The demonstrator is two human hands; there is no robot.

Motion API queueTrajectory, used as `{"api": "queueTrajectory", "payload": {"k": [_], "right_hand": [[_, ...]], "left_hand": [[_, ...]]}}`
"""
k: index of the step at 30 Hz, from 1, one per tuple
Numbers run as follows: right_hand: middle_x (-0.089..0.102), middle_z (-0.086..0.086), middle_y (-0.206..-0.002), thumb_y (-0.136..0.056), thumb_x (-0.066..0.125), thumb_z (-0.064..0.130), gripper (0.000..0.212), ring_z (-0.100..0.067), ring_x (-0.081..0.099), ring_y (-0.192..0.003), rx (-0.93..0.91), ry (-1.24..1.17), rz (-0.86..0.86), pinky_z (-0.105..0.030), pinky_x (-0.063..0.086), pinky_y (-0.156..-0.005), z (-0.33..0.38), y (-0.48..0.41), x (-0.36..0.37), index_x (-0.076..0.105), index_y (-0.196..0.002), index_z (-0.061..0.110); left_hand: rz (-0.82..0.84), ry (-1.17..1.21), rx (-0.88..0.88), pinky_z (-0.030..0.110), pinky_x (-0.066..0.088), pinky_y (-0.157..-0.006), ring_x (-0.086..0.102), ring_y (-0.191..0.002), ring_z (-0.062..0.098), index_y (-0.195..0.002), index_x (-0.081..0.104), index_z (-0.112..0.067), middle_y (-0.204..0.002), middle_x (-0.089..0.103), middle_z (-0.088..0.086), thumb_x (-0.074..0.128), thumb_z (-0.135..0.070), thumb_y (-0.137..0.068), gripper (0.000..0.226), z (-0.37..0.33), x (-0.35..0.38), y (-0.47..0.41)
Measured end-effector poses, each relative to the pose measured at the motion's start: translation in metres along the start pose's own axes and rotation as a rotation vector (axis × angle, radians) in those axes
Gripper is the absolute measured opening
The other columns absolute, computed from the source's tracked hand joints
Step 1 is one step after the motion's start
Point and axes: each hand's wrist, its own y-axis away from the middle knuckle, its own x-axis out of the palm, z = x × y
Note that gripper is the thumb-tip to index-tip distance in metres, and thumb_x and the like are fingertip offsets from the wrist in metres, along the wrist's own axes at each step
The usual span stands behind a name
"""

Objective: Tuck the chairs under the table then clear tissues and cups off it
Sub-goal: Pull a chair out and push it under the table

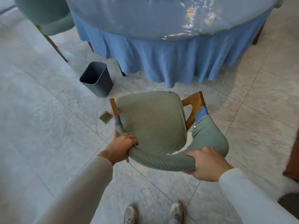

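Hands: your left hand [123, 146] and right hand [208, 164] each clasp the curved green backrest of the chair [152, 120], which stands on the tiles short of the round table [129, 16], seat facing the blue skirt [169, 59]. Hazard one, judged: the front legs may snag the hanging skirt and drag the cloth, or strike table legs hidden behind it. Hazard two: an uneven shove could swing the chair left into the grey bin [97, 78] just beside it.
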Motion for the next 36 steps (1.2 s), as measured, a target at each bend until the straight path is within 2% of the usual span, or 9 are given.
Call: {"api": "queueTrajectory", "payload": {"k": [3, 6, 8, 12, 19, 21, 24, 29, 36], "right_hand": [[0.071, 0.01, -0.089, -0.07, 0.058, 0.072, 0.05, -0.02, 0.066, -0.085, -0.004, 0.077, -0.04, -0.03, 0.049, -0.073, 0.055, -0.02, 0.016, 0.068, -0.11, 0.042], [0.07, 0.004, -0.088, -0.071, 0.058, 0.07, 0.049, -0.024, 0.065, -0.086, 0.015, 0.116, -0.065, -0.033, 0.048, -0.074, 0.105, -0.039, 0.032, 0.07, -0.1, 0.033], [0.069, 0.003, -0.087, -0.07, 0.06, 0.07, 0.049, -0.024, 0.065, -0.086, 0.025, 0.135, -0.077, -0.033, 0.047, -0.075, 0.131, -0.051, 0.044, 0.07, -0.095, 0.029], [0.067, 0.006, -0.079, -0.067, 0.062, 0.066, 0.045, -0.023, 0.067, -0.082, 0.058, 0.174, -0.096, -0.032, 0.045, -0.068, 0.159, -0.063, 0.061, 0.069, -0.09, 0.027], [0.067, 0.014, -0.082, -0.064, 0.056, 0.074, 0.053, -0.015, 0.065, -0.081, 0.082, 0.137, 0.019, -0.03, 0.053, -0.072, 0.16, -0.061, 0.049, 0.068, -0.1, 0.036], [0.065, 0.016, -0.08, -0.064, 0.058, 0.072, 0.05, -0.01, 0.063, -0.078, 0.059, 0.115, 0.066, -0.028, 0.05, -0.068, 0.155, -0.057, 0.043, 0.066, -0.099, 0.038], [0.065, 0.016, -0.083, -0.068, 0.061, 0.07, 0.045, -0.011, 0.062, -0.081, 0.05, 0.206, 0.03, -0.027, 0.044, -0.069, 0.141, -0.049, 0.034, 0.065, -0.099, 0.038], [0.068, 0.01, -0.086, -0.067, 0.062, 0.076, 0.054, -0.017, 0.065, -0.082, 0.136, 0.208, -0.052, -0.029, 0.051, -0.072, 0.138, -0.04, 0.048, 0.07, -0.098, 0.033], [0.062, 0.003, -0.084, -0.072, 0.067, 0.072, 0.051, -0.022, 0.061, -0.083, 0.246, 0.172, -0.11, -0.029, 0.043, -0.068, 0.158, -0.015, 0.072, 0.069, -0.094, 0.026]], "left_hand": [[-0.026, 0.136, -0.018, 0.056, 0.026, -0.112, 0.057, -0.113, 0.0, -0.108, 0.068, -0.04, -0.107, 0.067, -0.023, 0.076, -0.042, -0.083, 0.026, 0.008, 0.02, 0.036], [-0.036, 0.184, -0.056, 0.04, 0.03, -0.109, 0.061, -0.109, 0.002, -0.113, 0.069, -0.039, -0.108, 0.07, -0.022, 0.074, -0.041, -0.087, 0.027, 0.026, 0.03, 0.063], [-0.047, 0.226, -0.095, 0.037, 0.034, -0.108, 0.062, -0.11, 0.005, -0.116, 0.07, -0.037, -0.112, 0.071, -0.019, 0.072, -0.037, -0.089, 0.026, 0.04, 0.041, 0.079], [-0.046, 0.306, -0.139, 0.04, 0.045, -0.105, 0.064, -0.11, 0.007, -0.119, 0.071, -0.033, -0.115, 0.072, -0.015, 0.071, -0.028, -0.092, 0.028, 0.061, 0.057, 0.096], [-0.02, 0.292, -0.212, 0.058, 0.037, -0.107, 0.062, -0.108, 0.013, -0.109, 0.067, -0.03, -0.103, 0.069, -0.014, 0.065, -0.015, -0.09, 0.025, 0.042, 0.051, 0.094], [-0.022, 0.32, -0.212, 0.066, 0.035, -0.105, 0.062, -0.107, 0.014, -0.108, 0.065, -0.032, -0.1, 0.067, -0.015, 0.065, -0.02, -0.088, 0.024, 0.028, 0.047, 0.097], [-0.037, 0.316, -0.182, 0.077, 0.021, -0.11, 0.065, -0.101, 0.014, -0.109, 0.063, -0.032, -0.098, 0.068, -0.015, 0.067, -0.042, -0.088, 0.024, -0.008, 0.038, 0.095], [-0.088, 0.267, -0.347, 0.079, 0.011, -0.112, 0.065, -0.098, 0.021, -0.101, 0.065, -0.026, -0.093, 0.068, -0.007, 0.073, -0.043, -0.087, 0.023, -0.062, 0.035, 0.086], [-0.044, 0.094, -0.285, 0.076, 0.014, -0.114, 0.068, -0.094, 0.02, -0.105, 0.068, -0.028, -0.092, 0.069, -0.007, 0.068, -0.053, -0.089, 0.03, -0.053, 0.041, 0.098]]}}
